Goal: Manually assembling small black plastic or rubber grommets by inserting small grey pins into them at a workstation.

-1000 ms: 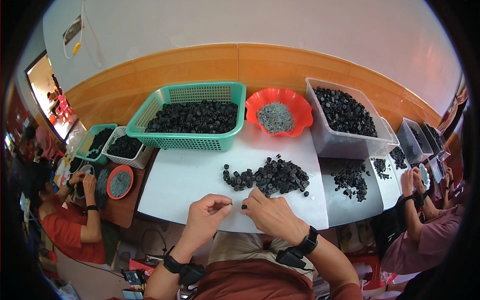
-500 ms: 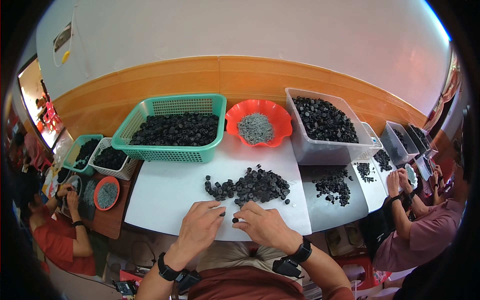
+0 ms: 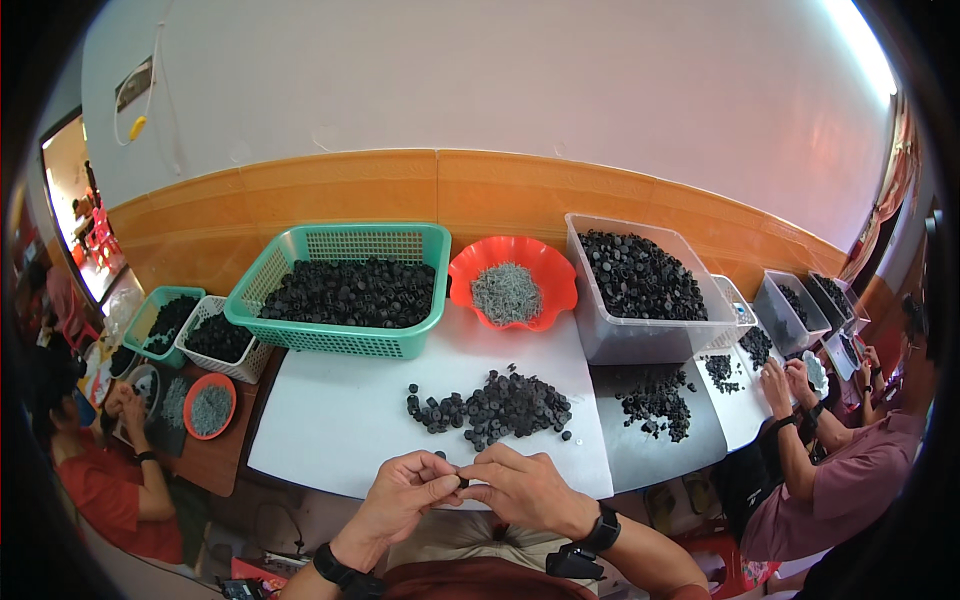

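Head view: both hands meet at the near edge of the white sheet (image 3: 325,415), fingertips together. Left hand (image 3: 405,492) and right hand (image 3: 525,488) pinch a black part (image 3: 462,482) between them, thumbs and forefingers closed about it; the fingers cover much of it, so its exact shape is hard to tell. Another black piece (image 3: 440,455) shows just beyond the left fingers; whether they touch it I cannot tell. Each wrist wears a black band.

Farther in on the sheet, beyond the hands, lies a loose pile (image 3: 515,408) of black parts, with single pieces strayed at its sides. Behind it stand, left to right, a green basket (image 3: 335,342) of black parts, a wavy red bowl (image 3: 555,288) holding grey pins (image 3: 505,293), and a clear bin (image 3: 640,342) heaped with black parts. A smaller heap (image 3: 655,405) lies on the dark surface (image 3: 612,435) right of the sheet. One co-worker (image 3: 115,500) in red sits at left, another (image 3: 845,490) in mauve at right.
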Tool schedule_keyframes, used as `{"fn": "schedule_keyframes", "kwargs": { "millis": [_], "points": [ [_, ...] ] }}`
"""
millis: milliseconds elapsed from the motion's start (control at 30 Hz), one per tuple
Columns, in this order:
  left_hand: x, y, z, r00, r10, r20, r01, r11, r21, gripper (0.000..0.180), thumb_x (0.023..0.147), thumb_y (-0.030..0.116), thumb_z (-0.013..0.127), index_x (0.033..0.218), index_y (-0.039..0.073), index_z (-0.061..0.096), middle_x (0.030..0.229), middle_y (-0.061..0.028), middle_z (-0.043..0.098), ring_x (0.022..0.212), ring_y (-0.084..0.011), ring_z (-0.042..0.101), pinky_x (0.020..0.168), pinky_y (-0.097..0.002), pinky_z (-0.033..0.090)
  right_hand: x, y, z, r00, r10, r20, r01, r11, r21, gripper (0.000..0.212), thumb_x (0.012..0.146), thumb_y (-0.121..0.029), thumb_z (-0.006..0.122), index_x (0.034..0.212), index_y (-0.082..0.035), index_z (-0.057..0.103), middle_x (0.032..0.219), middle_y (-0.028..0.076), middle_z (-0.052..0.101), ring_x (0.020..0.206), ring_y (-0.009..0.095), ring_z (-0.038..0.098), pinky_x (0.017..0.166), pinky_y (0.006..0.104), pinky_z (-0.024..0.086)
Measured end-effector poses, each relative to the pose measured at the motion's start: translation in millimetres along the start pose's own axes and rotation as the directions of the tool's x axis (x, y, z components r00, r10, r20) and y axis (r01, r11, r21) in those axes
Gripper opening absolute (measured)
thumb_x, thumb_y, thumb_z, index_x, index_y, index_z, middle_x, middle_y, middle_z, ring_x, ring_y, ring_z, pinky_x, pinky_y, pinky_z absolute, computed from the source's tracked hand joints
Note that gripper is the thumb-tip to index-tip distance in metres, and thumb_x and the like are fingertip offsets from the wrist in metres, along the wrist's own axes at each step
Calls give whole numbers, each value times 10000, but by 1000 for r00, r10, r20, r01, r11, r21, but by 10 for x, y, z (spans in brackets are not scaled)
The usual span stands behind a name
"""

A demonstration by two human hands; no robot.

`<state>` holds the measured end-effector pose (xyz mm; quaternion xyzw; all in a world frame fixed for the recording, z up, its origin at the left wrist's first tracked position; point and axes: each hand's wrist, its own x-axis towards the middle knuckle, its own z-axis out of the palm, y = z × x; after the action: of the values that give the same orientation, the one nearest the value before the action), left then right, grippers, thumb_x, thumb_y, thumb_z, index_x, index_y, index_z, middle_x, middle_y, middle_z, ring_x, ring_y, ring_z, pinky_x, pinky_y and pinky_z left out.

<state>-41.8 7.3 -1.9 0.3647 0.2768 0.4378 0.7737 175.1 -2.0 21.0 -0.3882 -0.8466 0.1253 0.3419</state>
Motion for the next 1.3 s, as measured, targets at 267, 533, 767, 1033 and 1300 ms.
{"fn": "schedule_keyframes", "kwargs": {
  "millis": [267,533,767,1033,1300],
  "points": [
    [28,19,-22,996,15,-92,-27,991,-130,101,936,-24,686,1032,-21,654,1025,-145,703,895,-209,725,821,-344,635,480,549,-258,989,-48,-140,53,998,29,236,841,-233,793,991,-60,734,956,95,696,792,282,688,643,375,545],
    [64,-88,-83,988,140,-72,-132,986,104,137,899,-60,715,1031,-65,679,1032,-134,709,922,-183,702,859,-314,585,1411,1526,-658,941,293,-167,-332,892,-306,340,821,-132,754,1145,-43,706,1067,165,662,983,358,665,858,430,532],
    [56,-62,-33,991,103,-88,-93,989,114,142,885,-63,732,1022,-50,696,1007,-114,714,906,-149,687,862,-283,565,1647,2101,-468,975,218,36,-178,871,-458,472,790,-48,731,1255,-91,659,1209,207,605,1048,439,639,933,484,531],
    [109,-85,-34,979,143,-142,-121,981,154,153,827,-102,752,957,-66,678,957,-172,697,850,-233,716,806,-354,609,1708,2108,-562,976,209,56,-170,901,-400,303,802,-77,764,1102,-45,734,1066,219,667,981,417,657,879,482,521],
    [100,-100,-8,972,168,-161,-143,977,161,146,821,-121,740,935,-64,670,953,-175,694,829,-240,714,785,-362,611,1587,1831,-663,953,302,29,-260,861,-436,345,866,-217,729,1182,-77,720,1129,177,664,1012,372,664,848,463,528]
  ]
}}
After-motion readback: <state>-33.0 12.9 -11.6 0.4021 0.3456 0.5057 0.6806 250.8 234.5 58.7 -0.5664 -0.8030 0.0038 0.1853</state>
